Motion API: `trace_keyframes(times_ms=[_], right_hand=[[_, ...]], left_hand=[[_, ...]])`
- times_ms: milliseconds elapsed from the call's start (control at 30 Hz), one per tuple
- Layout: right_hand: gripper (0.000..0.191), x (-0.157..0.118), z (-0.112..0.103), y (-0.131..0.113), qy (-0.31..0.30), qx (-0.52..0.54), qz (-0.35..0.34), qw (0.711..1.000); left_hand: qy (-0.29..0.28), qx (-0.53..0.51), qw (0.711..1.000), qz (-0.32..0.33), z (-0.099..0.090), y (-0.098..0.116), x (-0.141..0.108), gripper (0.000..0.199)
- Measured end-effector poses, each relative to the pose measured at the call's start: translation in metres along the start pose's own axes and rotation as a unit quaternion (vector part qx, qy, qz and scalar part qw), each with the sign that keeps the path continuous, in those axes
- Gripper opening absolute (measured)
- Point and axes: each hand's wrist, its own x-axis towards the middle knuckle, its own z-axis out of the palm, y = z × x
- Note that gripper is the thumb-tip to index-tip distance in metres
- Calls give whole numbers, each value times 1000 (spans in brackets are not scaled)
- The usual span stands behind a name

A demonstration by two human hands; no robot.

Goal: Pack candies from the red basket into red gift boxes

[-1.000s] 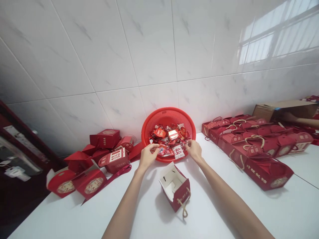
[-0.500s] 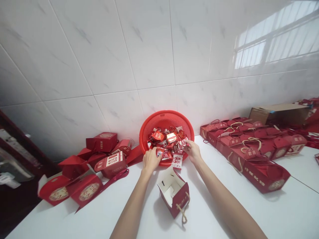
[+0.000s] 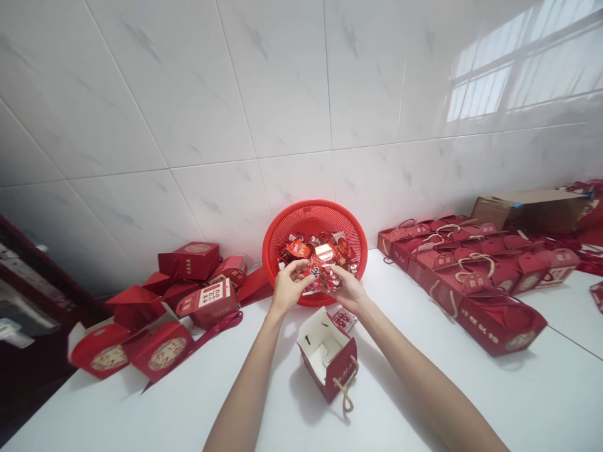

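Observation:
Over the front of a red plastic basket (image 3: 301,215) of wrapped sweets, my two hands are close together. My left hand (image 3: 288,289) pinches a red wrapped candy (image 3: 313,270) with white and dark print. Small red-and-white wrapped candies (image 3: 331,278) are in the fingers of my right hand (image 3: 351,290), nearly touching the left hand's piece; how many is hidden. Below them stands an open dark red gift box (image 3: 336,370) with a white inside and a twisted rope handle. A white-and-red packet (image 3: 345,318) lies just behind the box, partly covered by it.
Several red boxes (image 3: 207,304), some with open flaps, are heaped at the left with a dark red ribbon (image 3: 217,333). Rows of closed gift boxes (image 3: 475,314) fill the right side. A cardboard carton (image 3: 499,210) stands behind them. A tiled wall (image 3: 211,94) rises behind the basket.
Both hands have moved inward over the basket's front, each with wrapped candy. The white-and-red packet at the basket's front edge is now lower, behind the open box. The view has shifted slightly.

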Motion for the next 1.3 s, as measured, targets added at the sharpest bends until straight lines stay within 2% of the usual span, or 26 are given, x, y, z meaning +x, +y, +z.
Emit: trace_keyframes(times_ms=[133, 233, 333, 400, 467, 567, 600, 667, 800, 900, 967, 1033, 1133, 1200, 1300], right_hand=[[16, -2, -3, -7, 33, -6, 2, 999], [13, 0, -20, -25, 81, -13, -9, 997], [13, -4, -42, -41, 131, -24, -21, 991], [15, -10, -56, -44, 160, -36, -28, 986], [19, -18, -67, -38, 185, -53, -42, 980], [28, -32, -81, -18, 214, -82, -86, 970], [32, -36, -85, -11, 221, -93, -105, 965], [39, -41, -90, 1, 224, -115, -134, 958], [43, -43, -97, 9, 212, -146, -147, 955], [42, -41, -99, 7, 210, -154, -145, 955], [42, -40, -100, 6, 210, -157, -143, 954], [43, -40, -101, 6, 208, -162, -139, 955], [45, -41, -101, 6, 204, -169, -133, 955], [45, -41, -101, 6, 202, -173, -131, 955], [45, -41, -101, 5, 200, -176, -131, 955]], left_hand=[[-75, -39, 996, -10, 12, 2, -7, 54], [-203, -18, 979, -10, 17, 4, -10, 49], [-373, 93, 923, 6, 24, 6, -5, 35], [-447, 190, 874, 21, 34, 7, 2, 26], [-479, 284, 830, 38, 46, 8, 9, 23], [-498, 381, 777, 56, 64, 5, 14, 28], [-499, 396, 769, 56, 69, 3, 14, 30], [-500, 394, 770, 46, 75, -2, 11, 33], [-518, 319, 794, 4, 75, -11, 6, 38], [-511, 255, 821, 4, 64, -9, 5, 26], [-466, 223, 855, 34, 52, -3, 7, 20], [-393, 205, 894, 65, 38, 7, 11, 14], [-283, 217, 931, 70, 14, 21, 23, 14], [-224, 260, 936, 74, 1, 26, 34, 21], [-152, 340, 925, 80, -14, 26, 51, 30]])
